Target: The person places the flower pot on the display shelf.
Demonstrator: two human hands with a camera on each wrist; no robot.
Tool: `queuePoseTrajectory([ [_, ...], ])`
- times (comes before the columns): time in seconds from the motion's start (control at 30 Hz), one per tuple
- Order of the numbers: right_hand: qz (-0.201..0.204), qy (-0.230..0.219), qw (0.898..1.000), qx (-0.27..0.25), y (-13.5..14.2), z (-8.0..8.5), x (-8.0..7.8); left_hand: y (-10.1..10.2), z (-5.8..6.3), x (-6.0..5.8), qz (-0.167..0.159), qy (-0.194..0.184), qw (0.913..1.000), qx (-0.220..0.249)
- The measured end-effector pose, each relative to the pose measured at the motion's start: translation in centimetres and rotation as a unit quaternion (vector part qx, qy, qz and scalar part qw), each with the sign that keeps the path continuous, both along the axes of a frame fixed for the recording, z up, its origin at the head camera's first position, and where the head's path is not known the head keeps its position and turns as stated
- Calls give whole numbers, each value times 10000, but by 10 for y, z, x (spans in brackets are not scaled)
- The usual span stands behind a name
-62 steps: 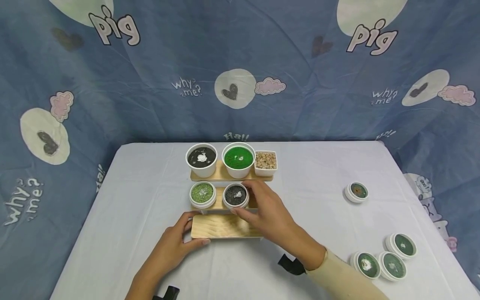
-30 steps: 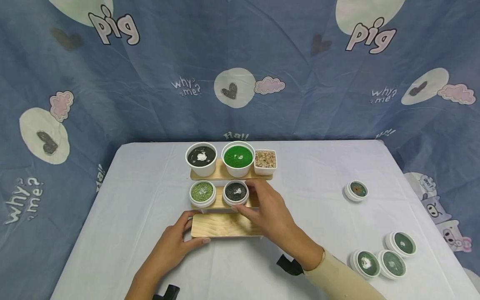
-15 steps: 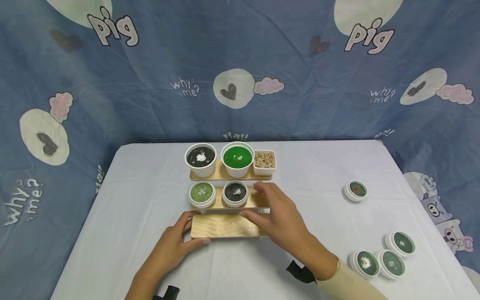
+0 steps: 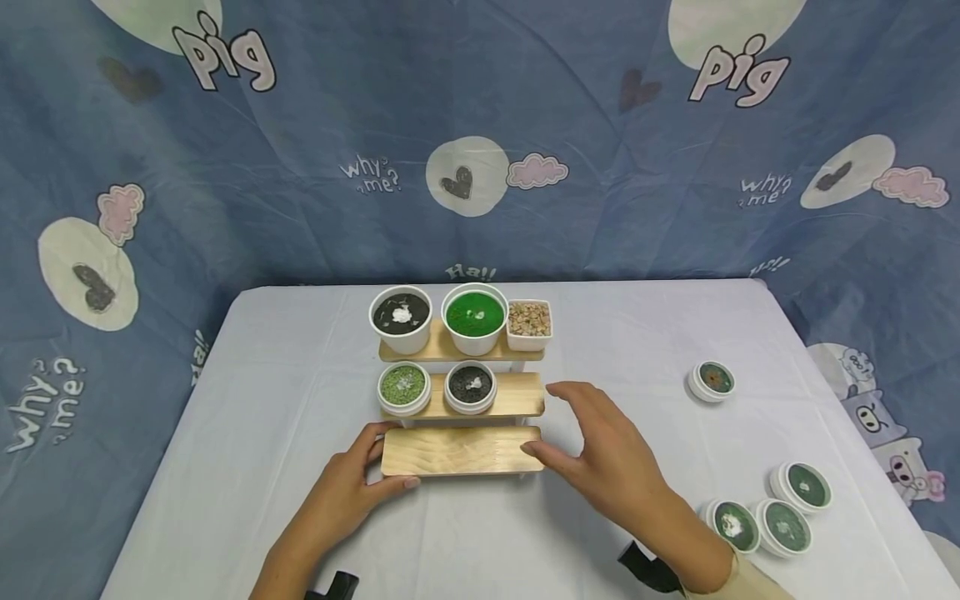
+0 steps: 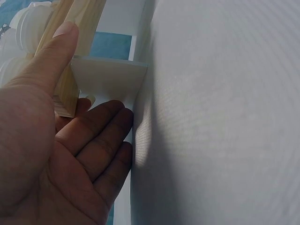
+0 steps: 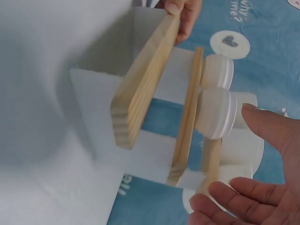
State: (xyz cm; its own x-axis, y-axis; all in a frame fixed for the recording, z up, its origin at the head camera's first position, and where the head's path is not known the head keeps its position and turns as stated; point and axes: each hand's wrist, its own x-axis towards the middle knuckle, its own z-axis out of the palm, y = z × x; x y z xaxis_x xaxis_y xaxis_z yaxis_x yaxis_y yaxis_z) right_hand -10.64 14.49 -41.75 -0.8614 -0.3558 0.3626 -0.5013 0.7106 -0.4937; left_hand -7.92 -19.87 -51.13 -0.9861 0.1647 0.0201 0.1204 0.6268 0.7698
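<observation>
Apparently between placements, the left hand (image 4: 352, 483) grips the wooden stand's (image 4: 457, 451) lowest step while the right hand (image 4: 611, 467), its grip open and empty, hovers just right of the stand; next it likely needs another jar (image 4: 711, 382).

We see a table (image 4: 300, 392) covered with a pale, white-lilac cloth, its surface smooth with a few soft creases and evenly lit, without hard shadows. Behind it, from nine o'clock through twelve to three, hangs a wrinkled blue fabric backdrop (image 4: 525, 100) that closes off the whole room. We can read "pig" (image 4: 225, 57) at eleven o'clock and again at one o'clock, "why me?" in small white letters, cream circles with dark hearts (image 4: 459, 177) near twelve, and pink clouds (image 4: 537, 172) beside them. The backdrop drapes down past both table edges.
</observation>
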Motion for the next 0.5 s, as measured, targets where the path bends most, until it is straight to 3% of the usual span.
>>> queuePoseTrajectory([
  [0.5, -327, -50, 9981, 519, 40, -5, 16, 0, -2, 0, 20, -64, 10000, 32],
])
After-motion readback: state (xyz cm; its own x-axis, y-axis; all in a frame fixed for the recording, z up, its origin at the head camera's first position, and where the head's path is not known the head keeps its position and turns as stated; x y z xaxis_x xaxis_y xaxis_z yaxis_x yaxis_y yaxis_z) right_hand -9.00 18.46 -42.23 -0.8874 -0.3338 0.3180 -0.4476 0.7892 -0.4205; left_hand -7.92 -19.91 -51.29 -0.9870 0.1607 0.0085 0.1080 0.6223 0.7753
